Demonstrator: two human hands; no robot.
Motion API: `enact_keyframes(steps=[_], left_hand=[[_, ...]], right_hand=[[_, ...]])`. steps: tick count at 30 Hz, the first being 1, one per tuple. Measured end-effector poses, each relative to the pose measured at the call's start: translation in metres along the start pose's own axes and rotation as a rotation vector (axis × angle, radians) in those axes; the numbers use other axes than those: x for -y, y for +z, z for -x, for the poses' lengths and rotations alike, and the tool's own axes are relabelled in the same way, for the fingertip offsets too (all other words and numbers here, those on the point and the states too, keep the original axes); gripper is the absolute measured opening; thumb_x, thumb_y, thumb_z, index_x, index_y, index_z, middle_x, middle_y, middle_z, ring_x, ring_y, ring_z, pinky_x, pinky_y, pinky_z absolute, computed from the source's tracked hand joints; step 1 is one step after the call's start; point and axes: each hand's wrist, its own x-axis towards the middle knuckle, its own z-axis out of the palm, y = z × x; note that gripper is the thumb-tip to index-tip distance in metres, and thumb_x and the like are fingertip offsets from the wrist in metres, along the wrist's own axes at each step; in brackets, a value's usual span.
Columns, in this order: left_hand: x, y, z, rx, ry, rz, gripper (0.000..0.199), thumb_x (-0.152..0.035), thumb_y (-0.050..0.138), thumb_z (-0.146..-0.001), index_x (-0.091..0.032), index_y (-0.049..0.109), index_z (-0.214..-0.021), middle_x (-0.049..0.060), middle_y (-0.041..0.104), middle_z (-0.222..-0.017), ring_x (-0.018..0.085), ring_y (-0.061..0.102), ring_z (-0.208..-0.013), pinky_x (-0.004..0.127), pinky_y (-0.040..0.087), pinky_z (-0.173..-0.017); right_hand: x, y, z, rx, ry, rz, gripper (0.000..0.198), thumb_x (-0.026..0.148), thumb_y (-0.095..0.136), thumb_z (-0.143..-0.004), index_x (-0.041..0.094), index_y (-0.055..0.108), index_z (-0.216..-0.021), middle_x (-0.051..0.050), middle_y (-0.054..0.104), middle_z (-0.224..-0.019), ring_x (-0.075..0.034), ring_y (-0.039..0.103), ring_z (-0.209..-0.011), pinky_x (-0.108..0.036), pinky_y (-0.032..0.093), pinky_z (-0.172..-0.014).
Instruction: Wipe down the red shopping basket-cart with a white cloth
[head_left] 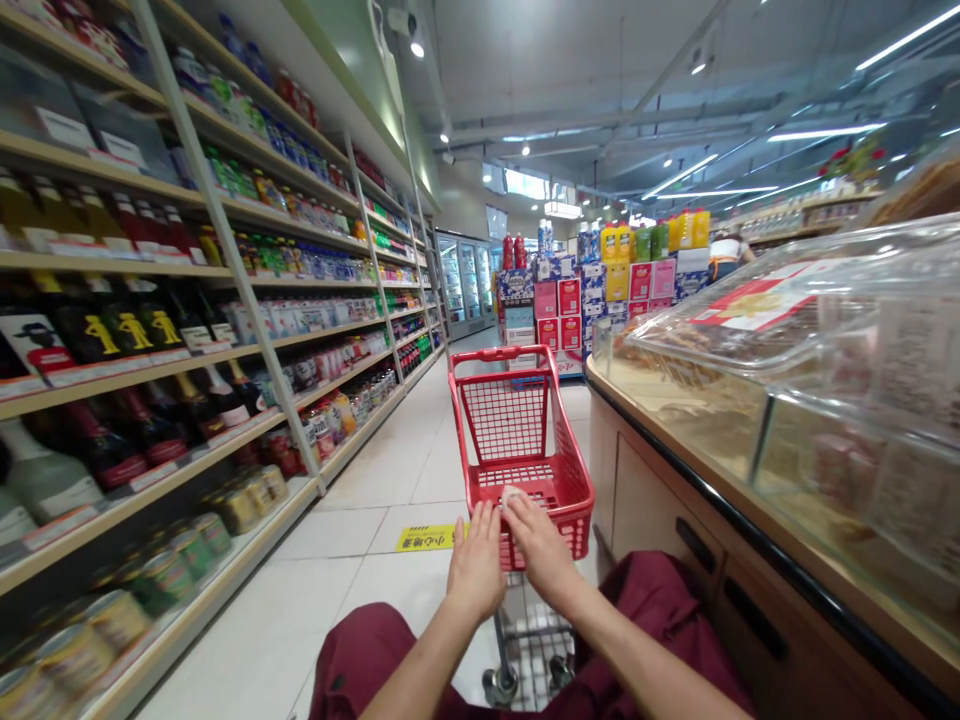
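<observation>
A red plastic shopping cart (581,490) stands right in front of me on a metal wheeled frame, its basket holding nothing that I can see. My left hand (478,565) is stretched out over the near rim of the basket, fingers straight. Beside it, my right hand (541,548) reaches across the same rim with its fingers bent forward. A small whitish crumpled piece (511,495), like a tissue, shows at the right fingertips; its exact kind is unclear. Whether the palms touch the rim is hidden.
Shelves (247,280) of bottles and cans line the left side. On the right is a wooden counter (652,500) with clear plastic food packs (787,300). Stacked drink cartons (570,300) stand ahead. A yellow floor sticker (425,538) lies left of the cart; a person (727,255) is farther back.
</observation>
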Motion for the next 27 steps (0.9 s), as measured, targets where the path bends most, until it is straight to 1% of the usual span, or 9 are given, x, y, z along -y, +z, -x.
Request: enact_keyframes(steps=[2,5,7,9,14,16,21,24,27], left_hand=[[0.000,-0.002,0.001,0.004,0.017,-0.011,0.071,-0.021,0.036,-0.066,-0.011,0.018,-0.134,0.007,0.016,-0.143,0.020,0.009,-0.132,0.045,0.009,-0.107],[0.000,-0.002,0.001,0.000,0.024,-0.002,0.072,-0.020,0.036,-0.066,-0.011,0.018,-0.134,0.006,0.016,-0.143,0.020,0.009,-0.132,0.045,0.008,-0.107],[-0.001,-0.001,0.000,-0.004,0.017,0.021,0.072,-0.021,0.037,-0.065,-0.011,0.019,-0.134,0.007,0.017,-0.143,0.020,0.009,-0.132,0.046,0.008,-0.107],[-0.001,0.000,-0.001,-0.014,-0.003,0.040,0.072,-0.021,0.037,-0.065,-0.010,0.019,-0.134,0.007,0.017,-0.143,0.020,0.009,-0.132,0.046,0.008,-0.106],[0.005,-0.003,0.001,-0.007,-0.003,0.034,0.074,-0.023,0.040,-0.064,-0.010,0.019,-0.134,0.009,0.018,-0.143,0.021,0.011,-0.132,0.047,0.007,-0.106],[0.008,-0.006,0.002,0.002,0.012,0.027,0.074,-0.023,0.040,-0.064,-0.010,0.020,-0.134,0.009,0.020,-0.142,0.021,0.013,-0.131,0.047,0.007,-0.106],[0.012,-0.015,-0.002,-0.012,-0.008,0.028,0.070,-0.023,0.039,-0.065,-0.008,0.025,-0.132,0.012,0.029,-0.139,0.022,0.020,-0.129,0.046,0.008,-0.106],[0.016,-0.018,-0.007,-0.029,-0.013,0.020,0.064,-0.023,0.037,-0.068,-0.010,0.029,-0.130,0.012,0.038,-0.133,0.022,0.028,-0.125,0.047,0.008,-0.106],[0.022,-0.022,-0.010,-0.026,-0.024,0.002,0.059,-0.022,0.037,-0.069,-0.012,0.032,-0.127,0.012,0.037,-0.133,0.023,0.026,-0.126,0.049,0.010,-0.105]], right_hand=[[-0.008,-0.004,0.000,0.007,0.009,0.005,0.052,0.001,0.035,-0.075,0.015,0.045,-0.124,-0.010,0.048,-0.126,-0.021,0.034,-0.123,-0.040,0.038,-0.097],[-0.044,-0.022,0.005,-0.040,0.160,0.075,0.053,-0.001,0.033,-0.074,0.015,0.047,-0.122,-0.011,0.049,-0.125,-0.021,0.036,-0.121,-0.042,0.036,-0.098],[-0.058,-0.029,0.010,-0.068,0.238,0.101,0.055,-0.002,0.032,-0.072,0.016,0.047,-0.122,-0.011,0.048,-0.125,-0.020,0.036,-0.121,-0.042,0.034,-0.099],[-0.053,-0.026,0.012,-0.054,0.228,0.083,0.055,-0.001,0.032,-0.073,0.016,0.046,-0.123,-0.010,0.048,-0.126,-0.020,0.034,-0.123,-0.041,0.034,-0.099],[-0.010,-0.006,0.006,0.017,0.066,-0.009,0.053,0.000,0.032,-0.076,0.016,0.044,-0.124,-0.009,0.046,-0.128,-0.018,0.032,-0.124,-0.038,0.034,-0.100],[-0.015,-0.010,0.005,0.002,0.097,0.004,0.052,0.001,0.032,-0.076,0.015,0.044,-0.125,-0.010,0.045,-0.128,-0.018,0.032,-0.124,-0.039,0.034,-0.099],[-0.054,-0.024,0.010,-0.040,0.219,0.070,0.052,0.000,0.034,-0.074,0.015,0.046,-0.123,-0.011,0.046,-0.127,-0.020,0.035,-0.122,-0.040,0.034,-0.099],[-0.055,-0.019,0.012,-0.039,0.209,0.053,0.057,-0.002,0.034,-0.071,0.016,0.046,-0.123,-0.010,0.048,-0.126,-0.019,0.036,-0.121,-0.039,0.034,-0.100],[-0.046,-0.010,0.012,-0.048,0.188,0.024,0.062,-0.004,0.033,-0.067,0.018,0.044,-0.125,-0.010,0.047,-0.127,-0.018,0.035,-0.122,-0.040,0.034,-0.099]])
